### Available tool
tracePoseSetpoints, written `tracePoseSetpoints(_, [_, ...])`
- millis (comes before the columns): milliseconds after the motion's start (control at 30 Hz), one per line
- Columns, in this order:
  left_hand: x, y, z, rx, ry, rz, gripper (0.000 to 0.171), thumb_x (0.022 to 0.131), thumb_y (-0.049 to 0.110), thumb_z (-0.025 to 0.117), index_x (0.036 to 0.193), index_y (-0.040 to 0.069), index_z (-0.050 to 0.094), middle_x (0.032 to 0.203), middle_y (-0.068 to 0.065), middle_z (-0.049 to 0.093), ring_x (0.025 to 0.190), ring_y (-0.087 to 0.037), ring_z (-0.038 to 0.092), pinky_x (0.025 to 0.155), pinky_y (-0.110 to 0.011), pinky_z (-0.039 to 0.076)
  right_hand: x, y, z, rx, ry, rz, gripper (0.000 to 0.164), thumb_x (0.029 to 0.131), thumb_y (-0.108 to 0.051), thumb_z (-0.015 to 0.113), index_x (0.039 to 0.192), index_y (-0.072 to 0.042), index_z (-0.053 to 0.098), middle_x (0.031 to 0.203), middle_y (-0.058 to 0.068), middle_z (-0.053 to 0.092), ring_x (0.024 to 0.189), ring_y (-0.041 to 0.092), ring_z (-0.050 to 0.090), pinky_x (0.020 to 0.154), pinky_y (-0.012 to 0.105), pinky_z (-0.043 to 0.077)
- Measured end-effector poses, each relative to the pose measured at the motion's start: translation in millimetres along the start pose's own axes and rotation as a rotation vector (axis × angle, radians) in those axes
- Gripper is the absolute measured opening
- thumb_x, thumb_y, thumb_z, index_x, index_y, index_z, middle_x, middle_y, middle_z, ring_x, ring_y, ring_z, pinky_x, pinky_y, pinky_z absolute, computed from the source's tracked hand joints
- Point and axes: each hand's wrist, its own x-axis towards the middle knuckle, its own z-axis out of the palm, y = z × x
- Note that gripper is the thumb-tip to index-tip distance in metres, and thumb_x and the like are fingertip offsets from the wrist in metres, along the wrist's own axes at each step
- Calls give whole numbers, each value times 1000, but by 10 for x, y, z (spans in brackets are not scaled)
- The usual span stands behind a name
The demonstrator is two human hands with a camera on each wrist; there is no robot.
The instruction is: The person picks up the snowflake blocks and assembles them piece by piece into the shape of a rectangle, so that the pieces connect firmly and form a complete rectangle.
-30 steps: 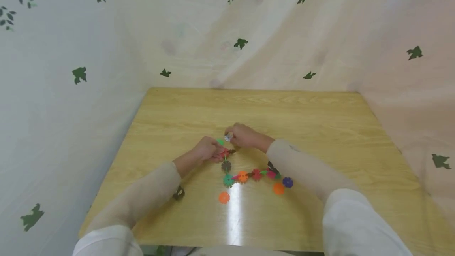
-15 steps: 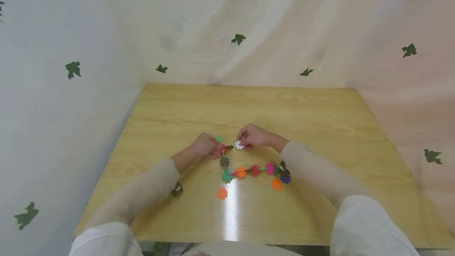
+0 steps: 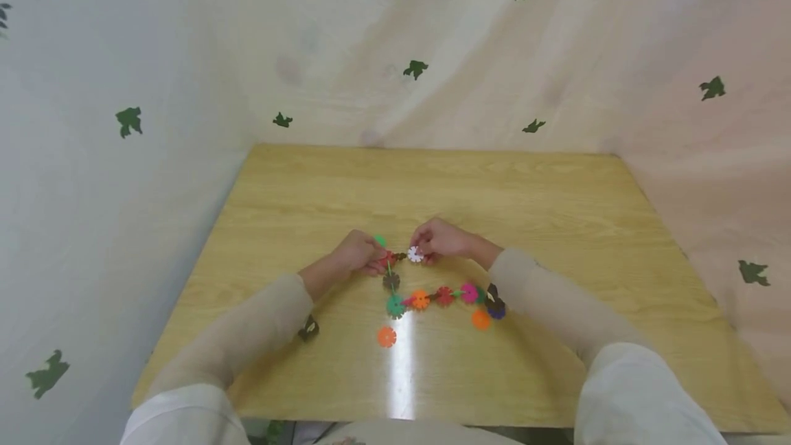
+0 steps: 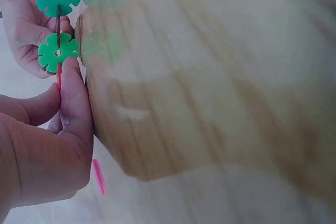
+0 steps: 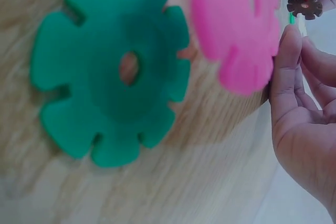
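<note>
the discs (image 5: 102,80) look smooth plastic, the tabletop (image 3: 525,201) glossy wood.

head view faces forward and down; close wrist views share the disc chain (image 3: 420,299)

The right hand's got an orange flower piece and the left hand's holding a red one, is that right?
Not quite: the right hand holds a white flower piece, not an orange one, as the head view shows. The left hand does hold a red flower piece.
</note>
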Motion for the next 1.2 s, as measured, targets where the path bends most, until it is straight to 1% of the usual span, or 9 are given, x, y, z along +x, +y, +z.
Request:
tracePoseSetpoints(300, [-23, 14, 30, -4, 4, 8, 18, 96, -4, 60, 110, -15, 65, 78, -19, 71, 59, -17, 69, 60, -30, 63, 15, 0, 45, -4, -1, -26, 14, 92, 10, 61, 104, 10, 68, 79, 10, 68, 64, 17, 67, 63, 31, 63])
tracePoseSetpoints(467, [-46, 42, 46, 6, 24, 3, 16, 96, -4, 61, 107, -14, 66, 76, -18, 71, 57, -16, 68, 57, -29, 63, 22, -41, 88, -37, 33, -46, 11, 89, 12, 63, 99, 11, 68, 75, 9, 69, 60, 14, 65, 61, 30, 63])
tracePoseSetpoints(667, [-68, 70, 71, 21, 58, -9, 13, 95, -4, 62, 103, -13, 68, 76, -18, 71, 54, -16, 66, 56, -28, 62, 25, -63, 132, -59, 58, -42, 9, 89, 13, 63, 93, 9, 69, 72, 8, 68, 58, 14, 65, 59, 28, 63])
tracePoseSetpoints(733, [-70, 77, 75, 15, 63, -7, 12, 95, -5, 63, 101, -13, 68, 77, -19, 71, 54, -17, 66, 56, -28, 63, 22, -65, 129, -66, 58, -40, 9, 90, 13, 62, 94, 9, 69, 74, 9, 68, 60, 14, 66, 60, 29, 63])
tracePoseSetpoints(800, [-69, 78, 75, 3, 67, -4, 11, 94, -6, 63, 100, -13, 68, 77, -19, 71, 54, -17, 66, 57, -29, 63, 15, -63, 112, -78, 54, -45, 11, 92, 11, 62, 100, 10, 69, 78, 11, 69, 62, 15, 67, 63, 31, 64])
tracePoseSetpoints(900, [-60, 72, 69, -8, 68, 3, 12, 94, -7, 62, 101, -14, 67, 77, -19, 71, 54, -17, 66, 56, -29, 63, -25, -37, 17, -102, 67, -50, 21, 97, 0, 62, 116, 9, 66, 92, 14, 70, 67, 18, 70, 66, 33, 64])
tracePoseSetpoints(1000, [-55, 62, 64, -14, 60, 2, 13, 95, -7, 61, 104, -15, 67, 76, -18, 70, 53, -16, 66, 56, -28, 62, -166, -9, -190, -179, 133, -47, 30, 102, -10, 60, 127, 6, 63, 104, 16, 68, 71, 22, 70, 65, 33, 63])
tracePoseSetpoints(1100, [-59, 53, 60, -13, 53, -2, 14, 95, -6, 61, 105, -15, 66, 75, -17, 70, 54, -15, 66, 56, -28, 62, -419, 18, -461, -343, 205, -46, 27, 100, -8, 59, 123, 4, 65, 108, 18, 67, 79, 27, 68, 68, 37, 61])
tracePoseSetpoints(1200, [-72, 43, 54, -3, 52, -2, 14, 96, -5, 62, 105, -14, 66, 75, -17, 71, 54, -15, 67, 56, -28, 63, -712, 114, -679, -517, 203, -35, 25, 95, 0, 56, 117, 3, 68, 108, 18, 69, 92, 29, 66, 80, 45, 59])
